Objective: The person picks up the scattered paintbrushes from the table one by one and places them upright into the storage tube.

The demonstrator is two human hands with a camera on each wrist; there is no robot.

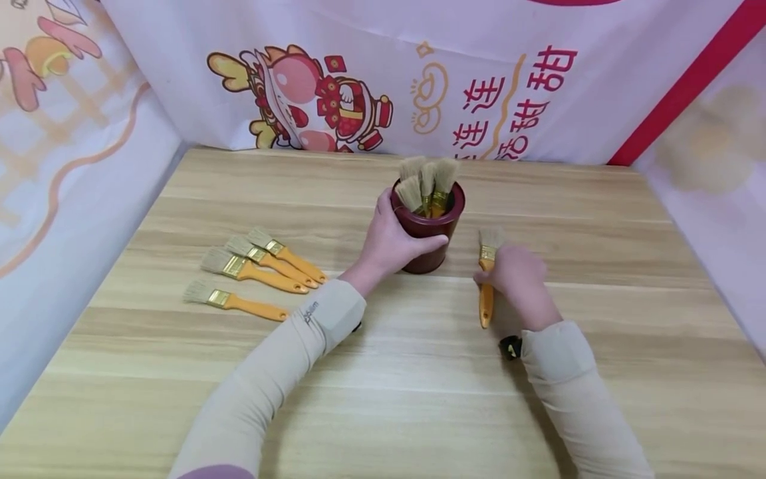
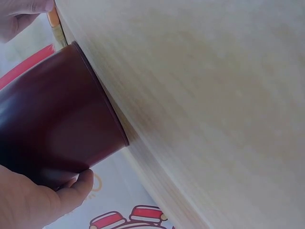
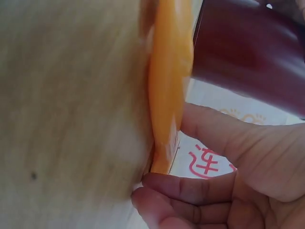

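A dark red cylindrical pot [image 1: 426, 262] stands upright on the table, with several bristle brushes [image 1: 444, 175] in it, bristles up. My left hand [image 1: 391, 243] grips the pot's left side, its thumb across the front; in the left wrist view some fingers are out of sight. Right of the pot, a paintbrush [image 1: 487, 306] with an orange handle lies with bristles pointing away from me. My right hand [image 1: 519, 274] holds it near the metal band. In the right wrist view the thumb touches the orange handle [image 3: 167, 86], with the other fingers [image 3: 190, 191] curled at its opposite side.
Several more orange-handled paintbrushes [image 1: 272, 267] lie fanned out at the left, near my left sleeve [image 1: 299, 346], which hides one handle's end. A printed cloth [image 1: 371, 40] hangs behind the wooden table [image 1: 419, 372], with further cloth along both sides.
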